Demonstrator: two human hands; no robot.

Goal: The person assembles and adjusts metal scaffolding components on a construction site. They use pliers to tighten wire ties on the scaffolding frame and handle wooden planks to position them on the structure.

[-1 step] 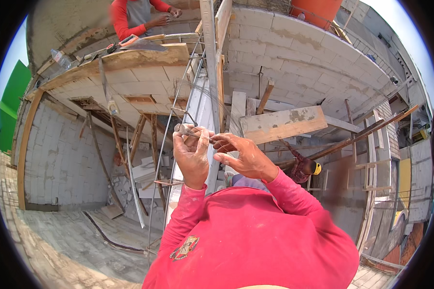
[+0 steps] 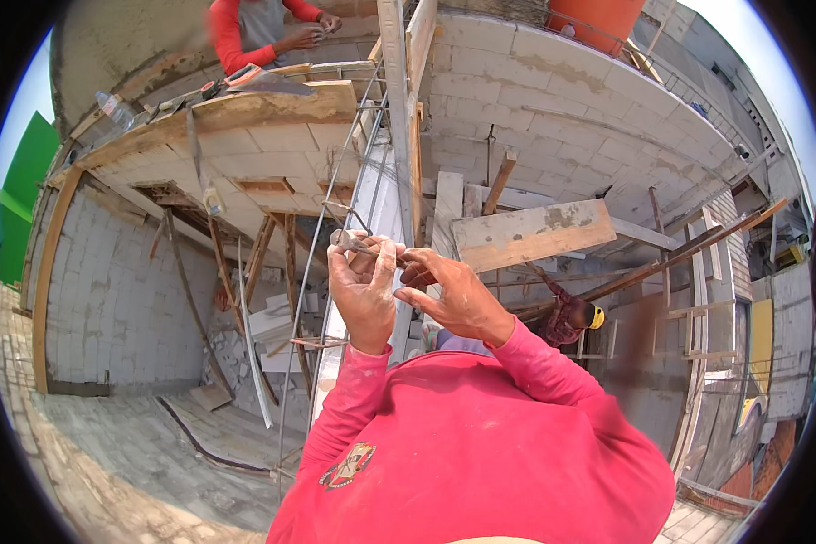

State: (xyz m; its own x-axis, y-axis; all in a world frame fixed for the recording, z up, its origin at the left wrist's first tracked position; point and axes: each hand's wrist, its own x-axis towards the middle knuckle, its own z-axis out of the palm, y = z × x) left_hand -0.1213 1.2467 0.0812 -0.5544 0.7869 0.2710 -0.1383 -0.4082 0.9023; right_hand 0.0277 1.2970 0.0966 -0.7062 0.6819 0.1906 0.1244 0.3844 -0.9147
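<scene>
My left hand (image 2: 364, 292) is closed in a pinch on a dusty grey piece with a rounded, knob-like end (image 2: 343, 239); its exact kind cannot be made out. Close beside it, my right hand (image 2: 462, 297) has its thumb and fingers curled in towards the left fingertips. Whatever the right fingers grip is small, dark and mostly hidden. Both hands are above the top of a narrow pale wall (image 2: 334, 343). Thin steel bars (image 2: 315, 238) rise just left of my hands, and a bent dark bar end (image 2: 358, 216) lies just beyond the knob.
Ahead stands an upright post (image 2: 395, 118). Right of it, a plank (image 2: 535, 234) spans the drop. On the far left ledge lie a handsaw (image 2: 267, 83) and a plastic bottle (image 2: 115, 111). One co-worker (image 2: 254, 36) is at the far left; another, yellow-capped (image 2: 571, 317), is below right.
Both hands have shifted very slightly, the right one a little closer in to the left. The grip on the grey piece stays the same.
</scene>
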